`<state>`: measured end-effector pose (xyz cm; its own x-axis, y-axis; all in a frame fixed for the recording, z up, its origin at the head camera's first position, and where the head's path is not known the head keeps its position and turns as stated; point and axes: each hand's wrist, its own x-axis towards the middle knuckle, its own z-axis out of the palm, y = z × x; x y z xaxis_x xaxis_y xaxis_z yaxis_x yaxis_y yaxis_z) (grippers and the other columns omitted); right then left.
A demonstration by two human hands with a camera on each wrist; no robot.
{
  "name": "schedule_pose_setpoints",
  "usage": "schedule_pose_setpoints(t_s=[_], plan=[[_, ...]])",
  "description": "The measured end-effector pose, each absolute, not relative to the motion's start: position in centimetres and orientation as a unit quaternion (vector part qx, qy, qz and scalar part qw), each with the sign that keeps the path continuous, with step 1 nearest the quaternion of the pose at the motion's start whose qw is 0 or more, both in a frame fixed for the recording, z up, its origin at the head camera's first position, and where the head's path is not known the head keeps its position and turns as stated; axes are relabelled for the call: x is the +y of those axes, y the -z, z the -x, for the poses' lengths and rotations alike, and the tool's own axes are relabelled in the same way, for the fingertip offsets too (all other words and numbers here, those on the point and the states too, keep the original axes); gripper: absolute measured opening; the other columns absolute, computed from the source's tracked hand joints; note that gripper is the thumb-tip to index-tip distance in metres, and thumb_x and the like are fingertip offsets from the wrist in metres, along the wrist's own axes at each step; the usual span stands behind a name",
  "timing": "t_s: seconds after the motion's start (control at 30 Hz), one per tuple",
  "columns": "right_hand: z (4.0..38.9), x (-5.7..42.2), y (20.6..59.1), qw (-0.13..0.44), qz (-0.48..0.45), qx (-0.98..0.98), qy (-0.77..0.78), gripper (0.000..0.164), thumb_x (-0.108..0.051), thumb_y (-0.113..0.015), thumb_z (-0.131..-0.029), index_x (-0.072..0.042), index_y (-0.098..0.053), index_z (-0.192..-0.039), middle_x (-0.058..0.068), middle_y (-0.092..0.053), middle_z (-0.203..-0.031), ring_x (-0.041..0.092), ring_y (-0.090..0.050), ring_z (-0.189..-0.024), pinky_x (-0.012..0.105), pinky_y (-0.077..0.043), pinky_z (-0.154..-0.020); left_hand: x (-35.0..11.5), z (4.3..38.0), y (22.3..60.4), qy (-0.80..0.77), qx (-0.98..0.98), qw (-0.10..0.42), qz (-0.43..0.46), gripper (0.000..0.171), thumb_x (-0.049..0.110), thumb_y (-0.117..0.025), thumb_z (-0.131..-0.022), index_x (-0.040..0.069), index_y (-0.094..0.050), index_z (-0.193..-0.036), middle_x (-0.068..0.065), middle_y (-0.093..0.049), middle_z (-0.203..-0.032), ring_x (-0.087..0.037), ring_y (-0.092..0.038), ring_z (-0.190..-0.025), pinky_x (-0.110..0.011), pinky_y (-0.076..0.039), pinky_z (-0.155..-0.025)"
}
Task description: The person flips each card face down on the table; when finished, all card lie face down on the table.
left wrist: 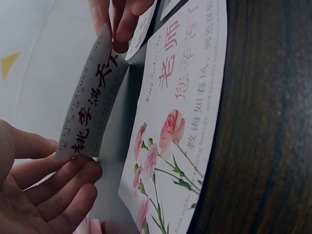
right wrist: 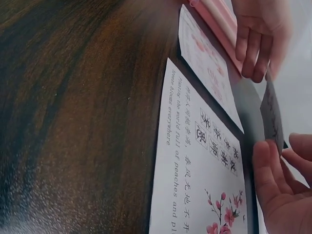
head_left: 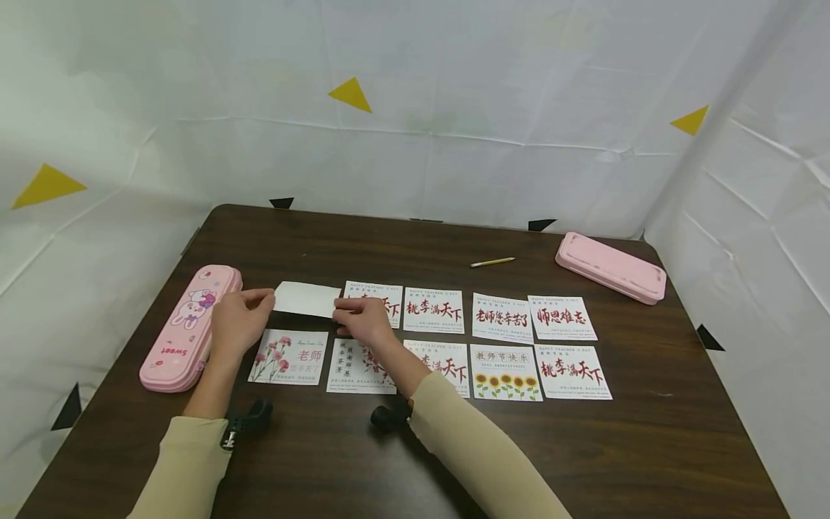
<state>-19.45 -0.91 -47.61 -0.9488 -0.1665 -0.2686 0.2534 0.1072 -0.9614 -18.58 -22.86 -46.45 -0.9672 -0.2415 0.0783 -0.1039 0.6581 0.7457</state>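
From my head I see my left hand (head_left: 241, 321) and my right hand (head_left: 369, 322) well apart, each pinching one end of a card (head_left: 308, 299) between thumb and fingers. It is held up over the table (head_left: 421, 461), its blank white side showing, just beyond the carnation card (head_left: 288, 357). The blossom card (head_left: 360, 366) lies beside that one, partly behind my right hand, and the sunflower card (head_left: 506, 372) is farther right, among cards with red lettering in two rows. A printed pink case (head_left: 191, 328) sits by my left forearm; a plain pink case (head_left: 611, 267) lies at the far right, with a pencil (head_left: 493, 262) to its left.

From my left wrist I see the held card's lettered face, the card tilted up and slightly bowed between my two grips. The carnation card lies flat beside it, pink flowers and writing in view.

From my right wrist the held card shows steeply angled, my fingers pinching both ends. The blossom card lies nearest, the carnation card past it, and some pink beyond.
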Motion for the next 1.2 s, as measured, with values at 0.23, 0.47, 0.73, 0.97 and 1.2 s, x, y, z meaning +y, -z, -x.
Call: schedule_pose_setpoints(t_s=[0.23,0.47,0.73,0.97,1.2], plan=[[19.3,-1.0,47.5,0.174,0.019,0.761,0.624,0.037,-0.014,-0.064,-0.095,-0.002,-0.062,-0.13,0.01,-0.069,-0.115,0.025,-0.071,-0.079,0.026,-0.055,-0.073,-22.7,18.6,46.6,0.377,-0.921,0.061,-0.081,0.037,0.024,-0.057,-0.097,-0.004,-0.068,-0.119,-0.024,-0.067,-0.114,-0.038,-0.063,-0.095,-0.044,-0.047,-0.073],[19.0,-1.3,47.3,0.184,0.04,0.775,0.603,0.043,-0.02,-0.064,-0.096,-0.001,-0.058,-0.135,0.011,-0.066,-0.114,0.024,-0.072,-0.081,0.028,-0.052,-0.082,-22.7,18.6,46.5,0.358,-0.93,0.007,-0.09,0.045,0.03,-0.054,-0.098,-0.006,-0.063,-0.125,-0.028,-0.059,-0.127,-0.047,-0.054,-0.117,-0.057,-0.042,-0.093],[18.8,-1.6,46.4,0.188,0.048,0.79,0.582,0.047,-0.022,-0.065,-0.094,-0.002,-0.057,-0.136,0.015,-0.064,-0.12,0.026,-0.071,-0.085,0.024,-0.053,-0.075,-22.6,18.7,46.5,0.344,-0.934,0.003,-0.096,0.046,0.03,-0.055,-0.098,-0.005,-0.063,-0.127,-0.028,-0.058,-0.128,-0.047,-0.051,-0.121,-0.059,-0.038,-0.097],[18.6,-1.5,45.8,0.193,0.055,0.796,0.572,0.047,-0.022,-0.066,-0.094,-0.003,-0.058,-0.135,0.016,-0.063,-0.124,0.021,-0.069,-0.093,0.025,-0.054,-0.075,-22.5,18.5,46.4,0.343,-0.935,0.012,-0.087,0.045,0.029,-0.055,-0.098,-0.006,-0.064,-0.125,-0.028,-0.06,-0.126,-0.047,-0.053,-0.119,-0.059,-0.039,-0.096],[18.6,-1.3,45.5,0.202,0.067,0.791,0.574,0.048,-0.023,-0.066,-0.093,-0.002,-0.058,-0.136,0.02,-0.058,-0.133,0.022,-0.064,-0.11,0.028,-0.054,-0.08,-22.2,18.3,46.1,0.341,-0.936,0.003,-0.084,0.046,0.029,-0.054,-0.098,-0.007,-0.063,-0.125,-0.029,-0.06,-0.125,-0.048,-0.055,-0.114,-0.059,-0.042,-0.092]])
